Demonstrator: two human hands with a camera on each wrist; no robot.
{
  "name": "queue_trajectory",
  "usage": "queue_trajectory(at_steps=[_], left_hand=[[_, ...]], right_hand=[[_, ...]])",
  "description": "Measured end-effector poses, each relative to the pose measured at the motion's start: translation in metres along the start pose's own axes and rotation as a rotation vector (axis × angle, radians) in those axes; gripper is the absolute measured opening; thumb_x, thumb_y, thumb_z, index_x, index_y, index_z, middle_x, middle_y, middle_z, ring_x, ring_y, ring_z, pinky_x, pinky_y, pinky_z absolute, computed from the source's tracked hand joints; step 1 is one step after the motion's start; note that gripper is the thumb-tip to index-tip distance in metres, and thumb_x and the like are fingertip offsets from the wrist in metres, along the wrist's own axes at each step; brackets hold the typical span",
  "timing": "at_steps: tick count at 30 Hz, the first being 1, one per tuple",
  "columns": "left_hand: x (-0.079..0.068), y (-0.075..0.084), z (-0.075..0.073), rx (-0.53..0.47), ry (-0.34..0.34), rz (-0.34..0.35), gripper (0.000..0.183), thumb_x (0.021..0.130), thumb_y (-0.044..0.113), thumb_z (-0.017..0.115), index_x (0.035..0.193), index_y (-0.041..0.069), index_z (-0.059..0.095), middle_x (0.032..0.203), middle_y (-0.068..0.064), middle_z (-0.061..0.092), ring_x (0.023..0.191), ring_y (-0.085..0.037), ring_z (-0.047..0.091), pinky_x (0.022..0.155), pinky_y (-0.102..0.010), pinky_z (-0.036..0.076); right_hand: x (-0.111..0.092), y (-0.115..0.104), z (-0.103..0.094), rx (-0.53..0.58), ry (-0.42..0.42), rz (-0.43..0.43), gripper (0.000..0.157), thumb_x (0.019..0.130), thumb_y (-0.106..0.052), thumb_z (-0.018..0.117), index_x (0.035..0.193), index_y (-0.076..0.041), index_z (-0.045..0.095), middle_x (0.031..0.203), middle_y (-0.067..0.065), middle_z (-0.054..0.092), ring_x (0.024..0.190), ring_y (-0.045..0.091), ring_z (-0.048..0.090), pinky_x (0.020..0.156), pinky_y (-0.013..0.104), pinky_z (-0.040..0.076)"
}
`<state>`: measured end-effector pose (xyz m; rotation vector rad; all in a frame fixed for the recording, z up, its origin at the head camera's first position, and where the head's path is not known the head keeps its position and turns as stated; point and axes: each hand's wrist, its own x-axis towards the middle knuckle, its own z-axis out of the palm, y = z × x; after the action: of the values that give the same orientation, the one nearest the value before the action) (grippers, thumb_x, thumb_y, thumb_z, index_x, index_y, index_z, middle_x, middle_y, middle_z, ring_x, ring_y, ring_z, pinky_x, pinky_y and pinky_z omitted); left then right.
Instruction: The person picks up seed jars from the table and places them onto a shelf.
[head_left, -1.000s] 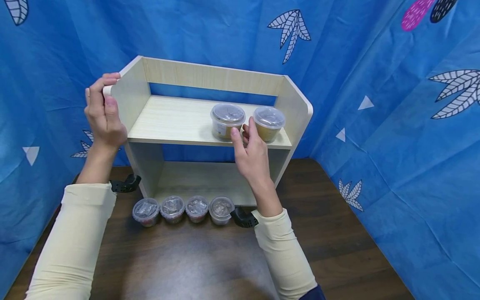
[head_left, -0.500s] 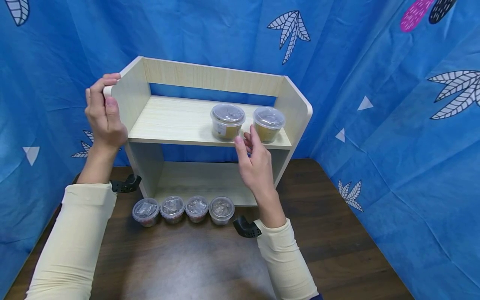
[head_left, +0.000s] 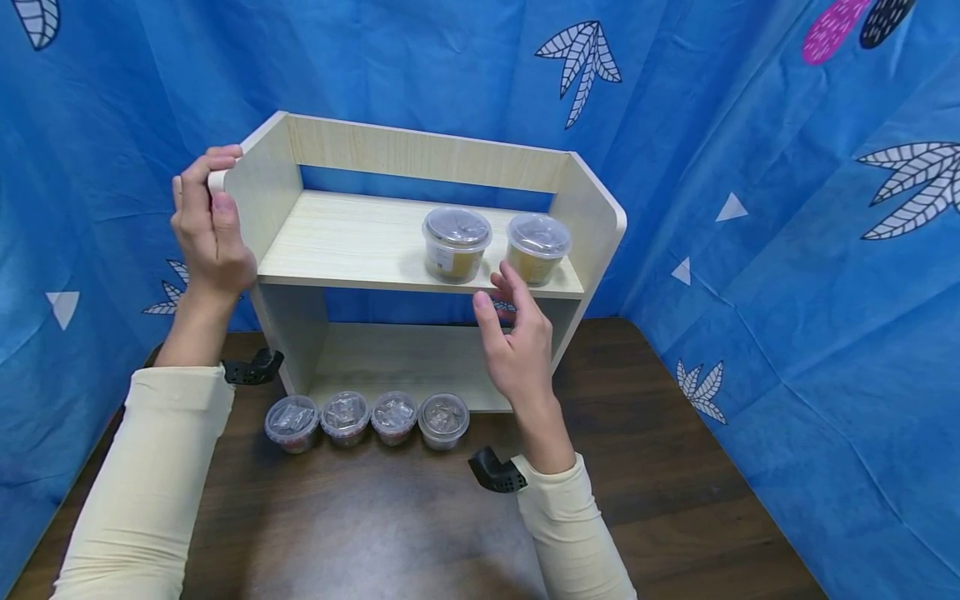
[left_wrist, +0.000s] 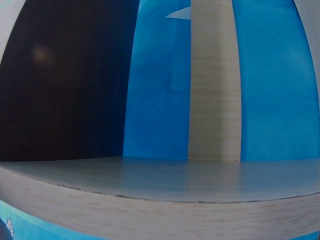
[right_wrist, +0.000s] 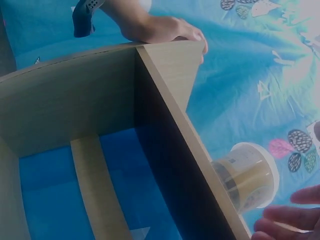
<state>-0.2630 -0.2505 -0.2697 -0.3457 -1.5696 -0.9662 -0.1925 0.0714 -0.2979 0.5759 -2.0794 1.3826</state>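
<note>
My left hand (head_left: 210, 229) grips the upper left side panel of a pale wooden shelf unit (head_left: 345, 237), fingers over its front edge and thumb on the near side. On the upper board stand two round clear plastic tubs with lids: the left tub (head_left: 456, 250) bears a label, and the right tub (head_left: 536, 250) has yellowish contents. My right hand (head_left: 517, 346) is just in front of the board, below the right tub, with relaxed fingers and nothing held. In the right wrist view its fingers (right_wrist: 292, 217) are apart from a tub (right_wrist: 250, 175).
Several smaller lidded cups (head_left: 393, 417) line up on the dark wooden table (head_left: 360, 517), before the shelf's lower board (head_left: 405, 354). A blue patterned curtain (head_left: 420, 58) hangs behind and to the right. A crossbar (left_wrist: 215, 80) spans the shelf's back.
My right hand has drawn back from between the two tubs, down and toward me. Both tubs stay where they were, and my left hand keeps its hold on the side panel.
</note>
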Motion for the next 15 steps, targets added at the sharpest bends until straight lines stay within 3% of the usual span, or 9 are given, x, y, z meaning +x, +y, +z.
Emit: queue_trajectory(at_steps=[7,15], left_hand=[[0.000,-0.001,0.000,0.000,0.003,-0.009,0.044,0.089,0.025,0.035,0.116,-0.001,0.057,0.129,-0.004,0.063,0.116,-0.016,0.053,0.096,-0.024,0.044],[0.000,0.003,0.000,-0.002,0.009,-0.004,0.045,0.089,0.026,0.035,0.116,-0.003,0.057,0.129,-0.006,0.064,0.117,-0.015,0.054,0.095,-0.024,0.044]], right_hand=[[-0.008,0.008,-0.001,0.065,0.065,-0.122,0.052,0.097,-0.030,0.055,0.136,0.005,0.052,0.123,0.022,0.063,0.107,0.031,0.062,0.083,0.050,0.053],[-0.015,0.017,0.001,0.070,0.090,-0.225,0.063,0.098,-0.046,0.052,0.128,0.010,0.054,0.116,0.022,0.065,0.104,0.035,0.062,0.079,0.049,0.054]])
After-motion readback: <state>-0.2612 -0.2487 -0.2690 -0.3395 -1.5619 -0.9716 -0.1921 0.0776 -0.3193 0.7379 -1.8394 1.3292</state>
